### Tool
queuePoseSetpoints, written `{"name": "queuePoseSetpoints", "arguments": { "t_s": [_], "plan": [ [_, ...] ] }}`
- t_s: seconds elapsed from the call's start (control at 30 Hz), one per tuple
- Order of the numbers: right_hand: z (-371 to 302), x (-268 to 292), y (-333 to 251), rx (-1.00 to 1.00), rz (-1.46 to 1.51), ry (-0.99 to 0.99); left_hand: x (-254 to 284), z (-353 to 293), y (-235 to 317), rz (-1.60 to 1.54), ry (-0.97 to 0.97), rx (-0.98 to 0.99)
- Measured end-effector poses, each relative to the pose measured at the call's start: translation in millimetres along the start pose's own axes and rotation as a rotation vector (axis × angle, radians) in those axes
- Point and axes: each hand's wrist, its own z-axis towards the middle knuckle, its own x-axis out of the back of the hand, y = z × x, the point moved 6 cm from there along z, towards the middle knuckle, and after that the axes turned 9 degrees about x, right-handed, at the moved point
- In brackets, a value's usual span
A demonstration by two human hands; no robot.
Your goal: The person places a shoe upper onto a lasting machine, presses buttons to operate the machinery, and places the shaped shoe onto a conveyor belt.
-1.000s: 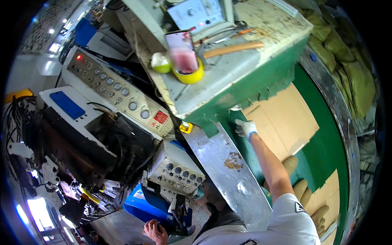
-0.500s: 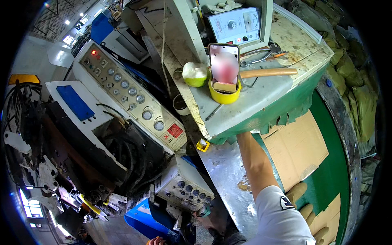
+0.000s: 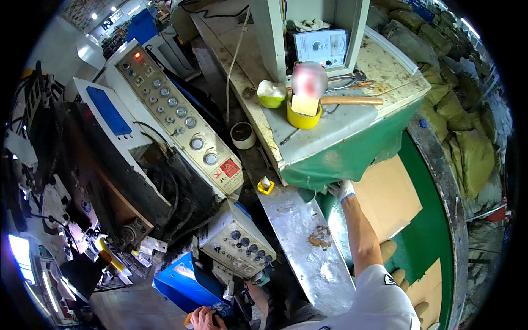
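My right hand (image 3: 343, 190), in a white knitted glove, reaches in at the lower edge of a green cloth (image 3: 352, 157) that hangs from the bench. Its fingers are mostly hidden there, so what they touch does not show. The bare forearm passes over a cardboard sheet (image 3: 388, 198) and a shiny metal plate (image 3: 300, 236). At the bottom edge my left hand (image 3: 204, 319) has its fingers bent and closed, beside a blue metal housing (image 3: 190, 286) and a small orange edge. What it grips is hidden.
On the bench (image 3: 399, 69) stand a yellow tape roll (image 3: 303, 116) holding an upright phone, a green cup-like item (image 3: 271, 96) and a wooden-handled tool (image 3: 352, 100). A control panel (image 3: 176, 113) stands left. Tan rounded pieces (image 3: 399, 276) lie along a green surface (image 3: 423, 220); sacks (image 3: 467, 154) are piled right.
My right hand has drawn back from under the green cloth, so its glove now shows. More of my left hand has come into view. The whole view has shifted slightly.
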Motion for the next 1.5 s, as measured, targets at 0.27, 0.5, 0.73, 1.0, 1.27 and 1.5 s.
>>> {"name": "queuePoseSetpoints", "arguments": {
  "t_s": [0.27,0.5,0.73,1.0,1.27,1.5],
  "plan": [
    [-154,109,39,-0.003,-0.015,-0.855,-16,-17,-12,-0.087,-0.034,0.071],
    [-437,1,138,-0.652,0.408,-0.822,-25,-1,-37,-0.488,-0.120,0.209],
    [-578,-118,184,-0.362,-0.081,-1.025,-19,72,-77,-1.657,-0.448,0.631],
    [-616,-182,245,-0.237,-0.402,-1.139,-24,61,-186,-1.699,-0.278,0.827],
    [-637,-258,290,-0.099,-0.394,-1.119,2,77,-222,-1.526,0.127,0.772],
    [-631,-307,318,-0.108,-0.289,-1.033,2,112,-215,-1.579,0.122,0.644]
  ]
}}
